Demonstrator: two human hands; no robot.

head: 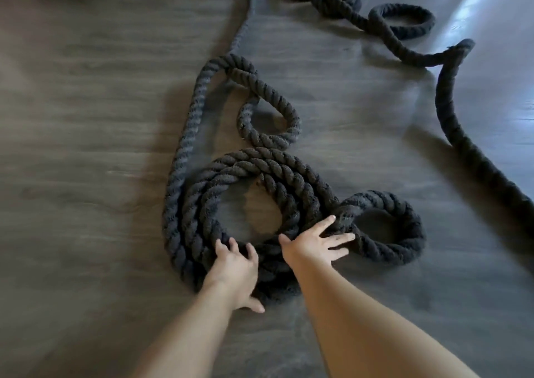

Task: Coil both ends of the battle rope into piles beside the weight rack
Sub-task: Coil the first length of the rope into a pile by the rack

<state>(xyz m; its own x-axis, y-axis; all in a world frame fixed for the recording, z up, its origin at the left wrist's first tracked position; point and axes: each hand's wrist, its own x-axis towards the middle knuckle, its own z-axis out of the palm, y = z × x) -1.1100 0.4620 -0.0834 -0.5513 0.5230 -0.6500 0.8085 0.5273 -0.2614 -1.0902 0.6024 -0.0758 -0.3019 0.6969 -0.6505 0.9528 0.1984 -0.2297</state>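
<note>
Watching from my remote seat, I see both hands down on the thick black twisted battle rope [219,187], which lies on the grey wood-grain floor [86,146] in a half-made coil of several rings just ahead of the forearms. My left hand [235,268] rests on the near edge of that coil, fingers spread and only lightly bent over the strands, thumb out against the floor; I judge it is pressing rather than clasping. My right hand [315,247] lies with fingers fanned across the spot where the main coil meets a small side loop [387,233], touching the rope but not wrapped round it.

Trouble I foresee: with neither hand actually closed round the rope, a push could slide the rings apart instead of stacking them, and the stiff twist may spring the side loop outward. That loop and the smaller one [268,123] farther up could fold under the pile and kink it. The other length of rope [450,103] sprawls well apart at the upper right, still loose, so dragging slack might tangle the two runs. I cannot see the weight rack, so the pile could end up misplaced.
</note>
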